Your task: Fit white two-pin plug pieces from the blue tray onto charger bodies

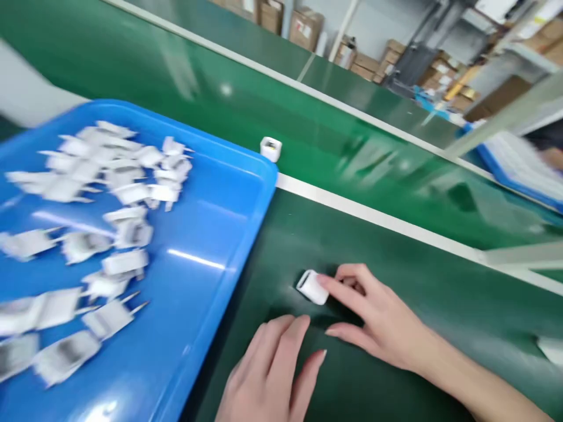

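A white plastic charger housing (313, 287) lies on the dark green tabletop, its hollow end turned to the upper left. The index fingertip of my right hand (367, 316) touches its right side, while the thumb stays apart from it. My left hand (272, 369) is just below the housing, fingers bent and thumb spread, holding nothing. To the left, a blue tray (215, 287) carries several white two-pin plug adapters (116, 316), some piled at its far side; they look blurred.
Beyond a white rail (352, 202), another white housing (271, 149) stands on the green belt surface. A white post (523, 258) rises at the right. Cardboard boxes (307, 28) line the background. A white object (550, 350) is at the right edge, partly cut off.
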The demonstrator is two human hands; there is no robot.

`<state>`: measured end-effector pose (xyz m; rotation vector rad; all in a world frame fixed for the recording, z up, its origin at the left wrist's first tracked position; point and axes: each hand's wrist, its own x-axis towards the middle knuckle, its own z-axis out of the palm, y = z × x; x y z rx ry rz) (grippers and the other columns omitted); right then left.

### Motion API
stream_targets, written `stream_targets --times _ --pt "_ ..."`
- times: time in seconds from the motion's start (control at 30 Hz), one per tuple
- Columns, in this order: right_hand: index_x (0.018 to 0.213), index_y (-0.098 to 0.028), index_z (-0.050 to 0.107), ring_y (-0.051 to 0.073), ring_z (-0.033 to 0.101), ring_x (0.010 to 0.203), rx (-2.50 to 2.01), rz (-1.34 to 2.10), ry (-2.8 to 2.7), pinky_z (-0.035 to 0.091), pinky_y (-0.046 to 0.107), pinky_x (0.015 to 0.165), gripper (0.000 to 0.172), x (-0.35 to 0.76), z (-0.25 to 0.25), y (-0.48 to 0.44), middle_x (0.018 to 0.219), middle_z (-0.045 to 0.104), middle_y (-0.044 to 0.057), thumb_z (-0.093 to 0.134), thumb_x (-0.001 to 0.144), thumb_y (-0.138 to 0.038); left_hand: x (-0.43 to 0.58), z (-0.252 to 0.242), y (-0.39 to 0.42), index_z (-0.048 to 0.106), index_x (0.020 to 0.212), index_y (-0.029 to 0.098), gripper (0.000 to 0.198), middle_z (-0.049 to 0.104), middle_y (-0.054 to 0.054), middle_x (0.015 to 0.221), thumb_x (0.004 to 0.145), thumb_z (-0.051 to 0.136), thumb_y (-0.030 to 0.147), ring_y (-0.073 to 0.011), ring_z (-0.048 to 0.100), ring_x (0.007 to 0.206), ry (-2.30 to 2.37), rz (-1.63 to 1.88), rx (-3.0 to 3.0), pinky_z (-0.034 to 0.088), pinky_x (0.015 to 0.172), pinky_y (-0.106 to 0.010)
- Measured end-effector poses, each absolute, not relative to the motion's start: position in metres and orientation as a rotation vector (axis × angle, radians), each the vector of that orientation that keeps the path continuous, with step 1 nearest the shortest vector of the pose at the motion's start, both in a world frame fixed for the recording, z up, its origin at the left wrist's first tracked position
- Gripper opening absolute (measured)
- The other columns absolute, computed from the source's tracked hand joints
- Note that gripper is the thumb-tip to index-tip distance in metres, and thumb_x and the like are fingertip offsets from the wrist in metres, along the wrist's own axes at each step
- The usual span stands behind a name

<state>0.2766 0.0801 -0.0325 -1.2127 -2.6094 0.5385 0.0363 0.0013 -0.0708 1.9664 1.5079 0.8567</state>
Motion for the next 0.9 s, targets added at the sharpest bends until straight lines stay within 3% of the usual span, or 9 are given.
stream_targets --times 0.1,0.17,0.27,0.37,0.5,0.67,0.73,0.8,0.9 --pt "0.146 -0.026 0.048 0.026 0.059 0.087 -0.937 0.537 -2.776 0.058 0.042 0.071 0.036 0.241 -0.041 0.09 0.112 0.052 0.013 0.04 0.11 -0.022 0.035 -0.069 -0.001 0.036 0.153 0.027 0.055 0.059 -0.011 0.14 0.103 0.059 0.03 -0.0265 0.063 0.123 1.604 0.808 1.941 0.06 0.1 -0.037" --pt "0.139 -0.025 0.05 0.028 0.062 0.095 -0.806 0.651 -2.709 0.06 0.041 0.076 0.033 0.237 -0.051 0.091 0.118 0.055 0.014 0.043 0.108 -0.016 0.038 -0.067 -0.003 0.031 0.157 0.024 0.066 0.054 -0.015 0.146 0.1 0.063 0.028 -0.0318 0.058 0.13 1.577 0.76 1.881 0.06 0.102 -0.044" --pt "0.14 -0.024 0.046 0.029 0.064 0.114 -0.685 0.727 -2.579 0.062 0.041 0.088 0.034 0.237 -0.063 0.084 0.131 0.058 0.014 0.05 0.107 -0.018 0.042 -0.061 -0.003 0.039 0.155 0.02 0.067 0.055 -0.017 0.145 0.095 0.07 0.028 -0.0366 0.058 0.128 1.51 0.741 1.733 0.059 0.103 -0.052" --pt "0.149 -0.021 0.045 0.031 0.068 0.113 -0.607 0.57 -2.69 0.066 0.041 0.085 0.041 0.242 -0.058 0.076 0.131 0.064 0.013 0.046 0.107 -0.023 0.041 -0.06 -0.001 0.051 0.144 0.02 0.053 0.062 -0.012 0.138 0.095 0.071 0.024 -0.0323 0.062 0.12 1.497 0.753 1.686 0.06 0.101 -0.047" --pt "0.151 -0.024 0.049 0.03 0.066 0.119 -0.616 0.334 -2.803 0.066 0.038 0.088 0.044 0.257 -0.026 0.094 0.14 0.061 0.007 0.048 0.108 -0.033 0.035 -0.068 0.0 0.052 0.134 0.018 0.041 0.065 -0.009 0.13 0.095 0.061 0.009 -0.0244 0.063 0.108 1.479 0.924 1.96 0.061 0.097 -0.039" --pt "0.146 -0.028 0.047 0.027 0.065 0.109 -1.175 0.372 -2.367 0.059 0.041 0.094 0.046 0.26 -0.012 0.186 0.128 0.061 0.009 0.053 0.108 -0.052 0.027 -0.082 0.006 0.045 0.145 0.03 0.068 0.064 0.001 0.135 0.085 0.046 -0.004 -0.0198 0.061 0.117 1.371 0.852 1.971 0.06 0.097 -0.031" --pt "0.151 -0.025 0.042 0.025 0.066 0.1 -1.282 0.342 -2.294 0.059 0.04 0.089 0.059 0.25 -0.025 0.236 0.13 0.054 0.013 0.049 0.105 -0.062 0.029 -0.087 0.008 0.044 0.145 0.029 0.072 0.064 -0.001 0.133 0.082 0.051 -0.003 -0.0212 0.062 0.117 1.364 0.885 1.973 0.061 0.096 -0.032" --pt "0.146 -0.024 0.051 0.026 0.064 0.104 -1.305 0.316 -2.293 0.057 0.041 0.092 0.061 0.236 -0.04 0.28 0.131 0.051 0.014 0.049 0.103 -0.067 0.032 -0.088 0.007 0.048 0.14 0.026 0.066 0.066 -0.003 0.13 0.079 0.062 0.002 -0.0229 0.064 0.114 1.389 0.95 1.994 0.06 0.097 -0.034" --pt "0.123 -0.02 0.067 0.036 0.062 0.111 -1.252 0.301 -2.293 0.051 0.051 0.101 0.061 0.213 -0.054 0.315 0.119 0.059 0.016 0.053 0.096 -0.073 0.03 -0.079 0.006 0.063 0.122 0.024 0.041 0.071 -0.003 0.114 0.084 0.075 0.018 -0.0192 0.067 0.101 1.533 0.984 2.15 0.061 0.087 -0.027"
